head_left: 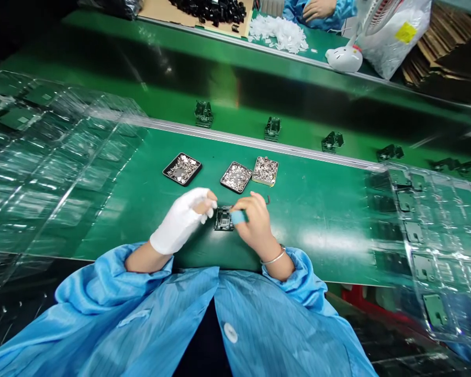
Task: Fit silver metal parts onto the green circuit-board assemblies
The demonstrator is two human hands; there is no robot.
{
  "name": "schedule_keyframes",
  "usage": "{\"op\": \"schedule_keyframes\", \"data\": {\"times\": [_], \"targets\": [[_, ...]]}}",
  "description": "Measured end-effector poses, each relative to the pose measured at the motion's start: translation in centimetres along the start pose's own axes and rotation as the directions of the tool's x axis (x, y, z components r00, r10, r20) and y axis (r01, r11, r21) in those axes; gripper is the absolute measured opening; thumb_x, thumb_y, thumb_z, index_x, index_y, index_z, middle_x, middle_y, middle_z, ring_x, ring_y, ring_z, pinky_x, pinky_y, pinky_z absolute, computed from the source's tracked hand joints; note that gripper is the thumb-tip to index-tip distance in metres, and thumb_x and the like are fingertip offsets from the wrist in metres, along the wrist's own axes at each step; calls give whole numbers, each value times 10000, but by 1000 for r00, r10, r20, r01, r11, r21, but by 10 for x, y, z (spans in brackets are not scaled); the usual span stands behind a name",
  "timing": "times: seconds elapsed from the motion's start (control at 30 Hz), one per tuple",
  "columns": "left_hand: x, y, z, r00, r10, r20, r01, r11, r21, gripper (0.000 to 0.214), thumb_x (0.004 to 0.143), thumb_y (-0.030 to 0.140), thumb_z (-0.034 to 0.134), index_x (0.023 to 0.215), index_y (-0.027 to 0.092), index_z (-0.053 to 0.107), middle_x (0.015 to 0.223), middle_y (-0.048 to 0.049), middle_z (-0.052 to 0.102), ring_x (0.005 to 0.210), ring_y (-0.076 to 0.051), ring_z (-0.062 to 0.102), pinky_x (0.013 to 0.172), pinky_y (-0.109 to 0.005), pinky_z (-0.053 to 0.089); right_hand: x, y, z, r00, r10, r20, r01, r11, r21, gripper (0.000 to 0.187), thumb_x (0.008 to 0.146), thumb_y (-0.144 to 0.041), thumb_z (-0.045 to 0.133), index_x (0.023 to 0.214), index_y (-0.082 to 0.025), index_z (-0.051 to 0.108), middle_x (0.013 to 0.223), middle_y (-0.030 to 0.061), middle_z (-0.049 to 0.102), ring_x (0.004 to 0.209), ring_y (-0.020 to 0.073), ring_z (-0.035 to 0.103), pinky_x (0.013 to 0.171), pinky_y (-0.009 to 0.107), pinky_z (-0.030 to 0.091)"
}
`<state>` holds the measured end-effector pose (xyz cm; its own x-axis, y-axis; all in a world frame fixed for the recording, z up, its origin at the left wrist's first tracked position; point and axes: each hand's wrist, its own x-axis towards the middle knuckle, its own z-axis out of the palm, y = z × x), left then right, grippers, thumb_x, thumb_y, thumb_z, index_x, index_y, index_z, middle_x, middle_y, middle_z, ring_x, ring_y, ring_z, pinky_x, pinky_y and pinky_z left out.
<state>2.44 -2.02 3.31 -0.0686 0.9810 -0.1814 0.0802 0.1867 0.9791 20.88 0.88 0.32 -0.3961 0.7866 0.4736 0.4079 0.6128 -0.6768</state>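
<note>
A small dark green circuit board module [223, 219] lies on the green mat just in front of me. My left hand [184, 217], in a white glove with bare fingertips, pinches its left edge. My right hand [255, 222] is bare, with a blue cot on the thumb and a bracelet at the wrist. It is closed against the module's right edge. Whether those fingers also hold a small part is hidden. Three shallow trays of small metal parts, one black [182, 168], one black [236, 177] and one pale [265, 170], stand just beyond my hands.
Stacks of clear blister trays holding green boards rise at the left [43, 157] and right [427, 235]. Several dark modules [272, 128] ride the conveyor belt behind. Across it are a white plastic pile [278, 32], black parts, a white fan [345, 57] and another person's hand [317, 9].
</note>
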Motion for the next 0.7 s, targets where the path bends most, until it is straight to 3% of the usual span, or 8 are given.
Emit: {"op": "schedule_keyframes", "data": {"times": [0.07,0.13,0.2,0.3,0.4,0.5,0.63,0.7], "targets": [[0,-11,-5,979,186,-86,-168,970,177,432,724,501,652,999,176,574,934,-63,639,776,-180,617,710,-307,515,4,6,-6,983,163,-88,-154,983,98,116,895,-240,457,841,-238,560,824,18,632,833,181,586,977,413,415],[0,-27,-7,954,295,43,-292,895,337,653,634,513,734,1156,172,541,1187,-127,606,1068,-273,608,939,-405,492,6,13,-10,948,295,-115,-271,944,186,112,889,-266,472,825,-227,556,831,23,628,821,179,587,866,360,466],[0,-43,-4,945,263,196,-325,836,443,781,618,475,758,1278,167,474,1321,-157,542,1239,-324,521,1054,-467,417,8,16,-10,936,341,-85,-314,920,236,104,876,-271,497,814,-221,562,829,19,628,802,171,591,788,319,478],[1,-60,3,960,179,215,-269,804,531,647,741,391,649,1305,151,442,1272,-150,576,1189,-301,562,1021,-462,447,8,17,-5,959,280,-45,-263,937,231,88,857,-221,529,781,-216,572,790,6,626,782,161,590,789,309,467],[3,-63,5,951,259,166,-307,774,553,498,797,350,554,1245,139,493,1190,-137,599,1115,-278,587,978,-435,475,9,15,0,983,183,-19,-176,965,195,92,853,-180,539,776,-213,576,820,19,636,834,168,595,818,323,458],[2,-57,2,916,364,169,-390,711,585,442,818,316,515,1228,151,520,1167,-125,589,1104,-266,574,975,-418,472,7,12,6,995,80,57,-88,985,149,83,859,-178,534,802,-221,576,914,39,645,924,178,595,873,348,456],[-3,-50,0,885,436,161,-437,664,607,425,778,266,537,1185,148,513,1125,-122,591,1059,-268,580,941,-415,485,2,9,15,975,9,221,-21,998,52,106,835,-146,522,858,-235,574,1007,40,641,1000,189,581,1050,438,359],[-4,-50,0,886,440,148,-431,659,617,394,755,250,547,1135,151,514,1087,-116,597,1025,-265,588,916,-409,493,0,8,18,970,-2,242,-5,1000,29,131,825,-130,520,882,-235,573,1028,42,640,1010,194,572,1096,468,303]]}}
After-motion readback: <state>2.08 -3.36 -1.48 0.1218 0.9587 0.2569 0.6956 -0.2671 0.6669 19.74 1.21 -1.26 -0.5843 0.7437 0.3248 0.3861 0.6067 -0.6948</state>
